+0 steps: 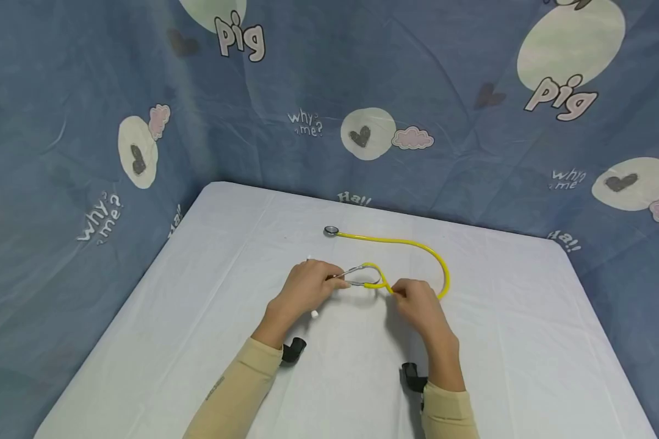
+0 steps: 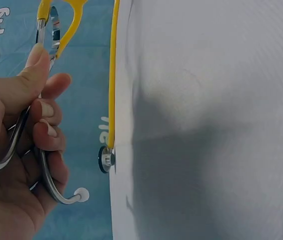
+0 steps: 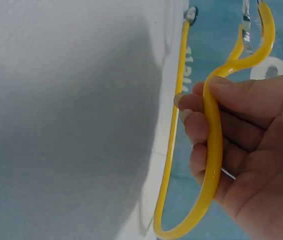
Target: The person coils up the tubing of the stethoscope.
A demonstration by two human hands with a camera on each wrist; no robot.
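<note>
A yellow stethoscope (image 1: 412,242) is held between both hands above a white table. My left hand (image 1: 310,284) grips its two metal ear tubes (image 2: 45,172), thumb on one side and fingers curled on the other; a white ear tip (image 2: 82,194) sticks out below. My right hand (image 1: 421,308) pinches the yellow tubing (image 3: 213,135) just below the fork, with the fingers curled around it. From there the tube loops round to the far side of the table, ending in the round metal chest piece (image 1: 331,231), which lies on the cloth.
The white-covered table (image 1: 527,329) reaches to a blue printed cloth (image 1: 285,73) hung behind and at the sides. Black wrist mounts (image 1: 294,350) sit at both wrists, beside the beige sleeves (image 1: 236,390).
</note>
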